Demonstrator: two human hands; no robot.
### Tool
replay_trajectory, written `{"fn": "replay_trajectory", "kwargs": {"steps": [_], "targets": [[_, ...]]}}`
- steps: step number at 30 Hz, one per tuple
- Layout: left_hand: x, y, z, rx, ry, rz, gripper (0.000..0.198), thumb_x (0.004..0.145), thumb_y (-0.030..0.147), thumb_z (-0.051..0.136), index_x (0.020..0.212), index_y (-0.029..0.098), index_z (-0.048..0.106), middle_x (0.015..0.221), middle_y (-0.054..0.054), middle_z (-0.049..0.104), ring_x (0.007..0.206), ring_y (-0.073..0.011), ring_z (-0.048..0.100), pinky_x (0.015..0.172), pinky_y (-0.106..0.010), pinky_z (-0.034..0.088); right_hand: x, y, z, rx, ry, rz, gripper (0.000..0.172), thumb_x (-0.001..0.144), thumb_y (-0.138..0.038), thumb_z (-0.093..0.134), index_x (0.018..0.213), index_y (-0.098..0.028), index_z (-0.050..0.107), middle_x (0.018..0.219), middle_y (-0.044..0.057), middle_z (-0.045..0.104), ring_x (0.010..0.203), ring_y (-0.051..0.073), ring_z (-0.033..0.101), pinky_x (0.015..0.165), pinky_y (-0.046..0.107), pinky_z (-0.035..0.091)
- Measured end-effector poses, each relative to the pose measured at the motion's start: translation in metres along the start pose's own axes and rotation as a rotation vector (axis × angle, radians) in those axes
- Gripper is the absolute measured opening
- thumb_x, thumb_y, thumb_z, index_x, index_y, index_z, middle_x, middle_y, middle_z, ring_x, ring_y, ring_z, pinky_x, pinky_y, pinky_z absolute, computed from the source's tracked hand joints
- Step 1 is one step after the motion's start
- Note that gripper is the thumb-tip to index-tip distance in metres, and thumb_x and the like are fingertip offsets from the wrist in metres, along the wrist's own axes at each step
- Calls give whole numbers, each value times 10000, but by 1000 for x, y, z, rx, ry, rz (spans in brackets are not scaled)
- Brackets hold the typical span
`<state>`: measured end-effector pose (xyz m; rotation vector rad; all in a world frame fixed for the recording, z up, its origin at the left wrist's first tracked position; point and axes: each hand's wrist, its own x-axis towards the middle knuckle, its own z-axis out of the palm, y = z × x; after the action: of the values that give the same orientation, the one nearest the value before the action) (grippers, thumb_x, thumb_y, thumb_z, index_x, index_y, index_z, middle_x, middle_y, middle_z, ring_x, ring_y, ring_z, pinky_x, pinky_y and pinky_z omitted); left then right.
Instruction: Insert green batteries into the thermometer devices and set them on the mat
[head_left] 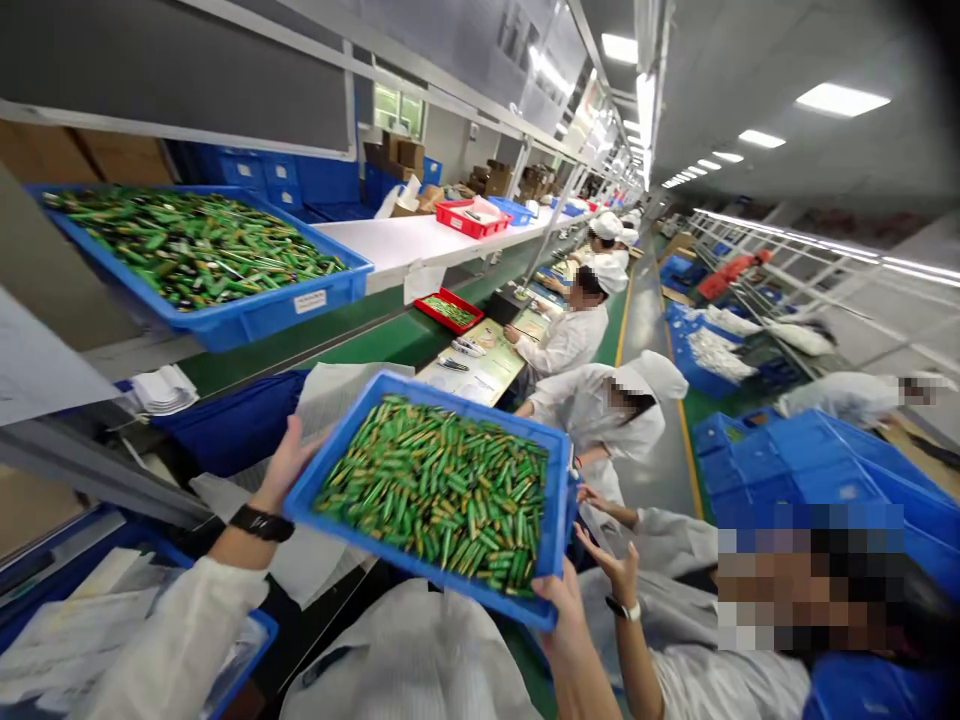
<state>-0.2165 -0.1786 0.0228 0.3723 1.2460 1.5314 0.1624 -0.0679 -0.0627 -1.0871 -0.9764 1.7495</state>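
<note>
A shallow blue tray [559, 500] full of small green cylindrical pieces [442, 490] is held up in front of my body, tilted in the view. My left hand [286, 465], with a dark band on its wrist, grips the tray's left end. At the lower right corner my right hand [562, 605] holds the rim, thumb on top. The fingers under the tray are hidden. Just beyond the tray's right end are a co-worker's open hands [615, 565], one wrist wearing a watch.
Another blue tray [292, 305] of green pieces rests on the upper shelf at left. A red tray [450, 312] lies on the green conveyor. Seated co-workers [574, 330] line the bench. Blue crates [795, 470] stand at right, a blue bin [259, 650] at lower left.
</note>
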Motion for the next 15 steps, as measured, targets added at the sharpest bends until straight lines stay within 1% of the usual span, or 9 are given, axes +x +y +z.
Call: {"fn": "replay_trajectory", "kwargs": {"steps": [1, 2, 4, 6, 8, 9, 11, 13, 15], "targets": [[-11, -11, -7, -28, 15, -86, 1036, 796, 872, 258, 1428, 78, 463, 1208, -188, 707, 1135, -375, 658, 904, -534, 543, -8, 12, -8, 24, -37, 52, 583, 512, -245, 695, 1092, -209, 648, 927, 45, 724, 869, 291, 689, 684, 391, 582], [-25, -26, -15, -39, 82, -149, 967, 741, 843, 449, 1399, 138, 520, 1166, -168, 731, 1085, -397, 682, 878, -542, 570, -12, 23, -14, 40, -80, 96, 611, 504, -226, 693, 1112, -210, 648, 978, 50, 727, 926, 299, 681, 729, 390, 573], [-57, -58, -35, -42, 291, -157, 870, 626, 664, 734, 1374, 256, 557, 1119, -108, 759, 1022, -403, 708, 842, -537, 609, -11, 40, -22, 11, -171, 168, 637, 502, -197, 683, 1137, -222, 649, 1058, 48, 721, 1017, 302, 652, 804, 390, 550], [-94, -91, -54, -58, 508, -147, 891, 550, 507, 858, 1371, 365, 543, 1096, -43, 770, 989, -386, 723, 820, -527, 630, 3, 50, -23, -76, -284, 253, 643, 504, -184, 685, 1143, -245, 654, 1109, 39, 707, 1052, 297, 630, 826, 385, 532], [-133, -122, -63, -117, 656, -120, 887, 558, 448, 887, 1370, 405, 531, 1135, -13, 759, 1000, -357, 726, 838, -507, 634, 25, 57, -16, -188, -404, 348, 640, 500, -183, 696, 1134, -260, 661, 1142, 32, 693, 1024, 289, 629, 797, 374, 525], [-152, -138, -63, -160, 717, -93, 862, 582, 441, 883, 1369, 394, 534, 1167, -16, 748, 1016, -342, 724, 861, -494, 630, 38, 61, -10, -249, -464, 390, 639, 500, -187, 701, 1133, -263, 662, 1140, 30, 692, 998, 283, 633, 779, 367, 522], [-188, -170, -56, -256, 847, -6, 803, 630, 435, 866, 1361, 336, 550, 1230, -45, 721, 1057, -317, 713, 916, -475, 610, 63, 72, 8, -379, -612, 452, 639, 513, -210, 711, 1148, -260, 660, 1091, 27, 704, 938, 270, 640, 753, 359, 517], [-219, -206, -43, -340, 1019, 101, 768, 639, 407, 865, 1338, 281, 573, 1259, -72, 705, 1090, -305, 700, 962, -471, 585, 84, 86, 33, -517, -801, 495, 626, 549, -246, 710, 1172, -245, 656, 1005, 24, 718, 893, 264, 646, 749, 360, 513], [-248, -248, -28, -395, 1205, 196, 698, 647, 426, 852, 1280, 250, 616, 1260, -79, 704, 1117, -293, 687, 1000, -459, 559, 98, 103, 65, -654, -984, 526, 601, 584, -277, 703, 1182, -233, 657, 979, 24, 725, 904, 269, 650, 779, 368, 511]]}}
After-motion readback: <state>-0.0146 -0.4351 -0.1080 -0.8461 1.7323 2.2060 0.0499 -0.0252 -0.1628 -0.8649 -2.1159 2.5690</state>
